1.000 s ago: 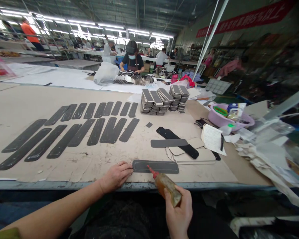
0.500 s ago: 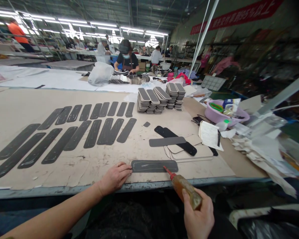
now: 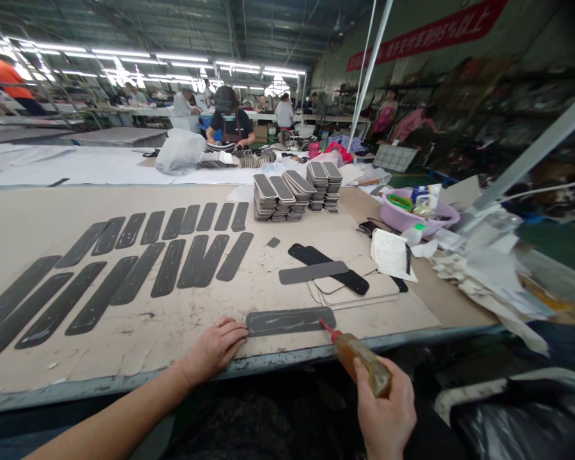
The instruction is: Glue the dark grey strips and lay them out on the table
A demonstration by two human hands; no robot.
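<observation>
A dark grey rounded strip (image 3: pixel 287 321) lies flat near the table's front edge, with a thin shiny line of glue along its face. My left hand (image 3: pixel 218 348) rests on the table, fingers stretched out and their tips touching the strip's left end. In my right hand (image 3: pixel 386 406) is a tilted glue bottle (image 3: pixel 359 361), yellowish and see-through. Its red nozzle meets the strip near the right end. Behind the strip lie a plain grey strip (image 3: pixel 311 273) and black strips (image 3: pixel 354 281), crossed over pale rounded panels (image 3: pixel 378 291).
Rows of glossy grey strips (image 3: pixel 165 275) cover the table's left side. Stacks of pale-edged strips (image 3: pixel 280 191) stand at the back. To the right are a notepad (image 3: pixel 390 252), a purple basin (image 3: pixel 397 217) and a metal pole (image 3: pixel 536 153). A co-worker (image 3: pixel 230 121) sits beyond.
The nozzle has moved slightly right along the strip, closer to its right end. My left hand stays at the left end. The whole view has shifted a little.
</observation>
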